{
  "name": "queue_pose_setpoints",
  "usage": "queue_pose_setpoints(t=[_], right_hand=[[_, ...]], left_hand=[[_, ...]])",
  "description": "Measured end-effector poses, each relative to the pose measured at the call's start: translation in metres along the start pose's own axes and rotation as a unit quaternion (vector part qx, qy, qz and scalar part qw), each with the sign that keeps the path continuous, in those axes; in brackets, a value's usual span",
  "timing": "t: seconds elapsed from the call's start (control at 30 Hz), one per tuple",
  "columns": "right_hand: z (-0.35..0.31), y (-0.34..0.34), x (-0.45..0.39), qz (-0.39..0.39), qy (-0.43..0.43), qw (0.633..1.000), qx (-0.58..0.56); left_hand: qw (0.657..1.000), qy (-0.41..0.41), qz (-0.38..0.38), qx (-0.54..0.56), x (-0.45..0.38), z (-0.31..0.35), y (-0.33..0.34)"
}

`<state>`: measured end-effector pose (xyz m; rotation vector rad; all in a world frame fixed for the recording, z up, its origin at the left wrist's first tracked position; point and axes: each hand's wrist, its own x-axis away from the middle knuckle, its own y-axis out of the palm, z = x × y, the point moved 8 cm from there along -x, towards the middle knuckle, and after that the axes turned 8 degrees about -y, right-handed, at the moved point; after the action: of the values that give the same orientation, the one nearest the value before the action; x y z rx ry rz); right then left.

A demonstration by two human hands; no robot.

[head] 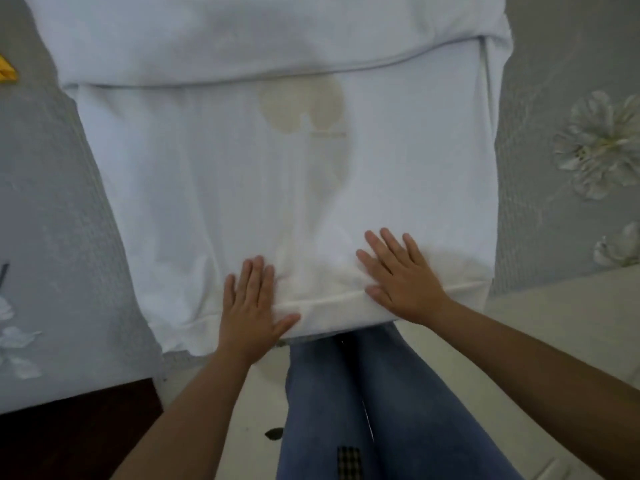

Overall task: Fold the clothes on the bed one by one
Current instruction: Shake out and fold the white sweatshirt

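Both hands lie flat with fingers spread, left hand (251, 308) and right hand (403, 277) pressing on the near hem of the white shirt (277, 174). The shirt lies spread across the grey bed (540, 168), reaching away from the hands.

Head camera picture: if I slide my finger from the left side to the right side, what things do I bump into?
Yellow thing → left hand → right hand → big white flower on the grey bedspread. Both hands lie flat on the white garment.
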<state>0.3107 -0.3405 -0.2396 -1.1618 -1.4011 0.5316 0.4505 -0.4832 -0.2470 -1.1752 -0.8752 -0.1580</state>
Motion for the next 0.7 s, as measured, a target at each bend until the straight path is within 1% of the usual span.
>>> queue_pose_setpoints(t=[0.07,0.1,0.13,0.2,0.3,0.4,0.5,0.57,0.6,0.7], right_hand=[[-0.010,0.015,0.019,-0.047,-0.036,0.998,0.012],[-0.014,0.022,0.027,-0.060,-0.052,0.996,0.037],[-0.016,0.026,0.031,-0.073,-0.061,0.993,0.064],[-0.019,0.029,0.035,-0.088,-0.055,0.992,0.078],[-0.020,0.021,0.036,-0.057,-0.046,0.993,0.089],[-0.019,0.018,0.038,-0.057,-0.079,0.991,0.093],[-0.015,0.013,0.046,-0.034,-0.088,0.992,0.086],[-0.004,0.019,0.051,-0.032,-0.060,0.996,0.050],[0.004,0.026,0.052,-0.048,-0.031,0.997,0.048],[0.012,0.033,0.050,-0.074,0.037,0.995,0.057]], left_hand=[[0.999,0.039,-0.013,-0.033,0.015,-0.001,0.015],[0.997,0.050,-0.025,-0.051,0.020,-0.003,0.020],[0.996,0.057,-0.029,-0.063,0.022,-0.004,0.024],[0.994,0.079,-0.023,-0.068,0.027,-0.006,0.027],[0.991,0.107,0.023,-0.080,0.031,-0.012,0.022],[0.990,0.101,0.066,-0.076,0.035,-0.024,0.014],[0.985,0.112,0.096,-0.085,0.035,-0.032,0.005],[0.985,0.108,0.108,-0.082,0.033,-0.039,-0.002],[0.985,0.100,0.115,-0.079,0.033,-0.044,-0.005],[0.990,0.049,0.122,-0.055,0.030,-0.054,-0.012]])
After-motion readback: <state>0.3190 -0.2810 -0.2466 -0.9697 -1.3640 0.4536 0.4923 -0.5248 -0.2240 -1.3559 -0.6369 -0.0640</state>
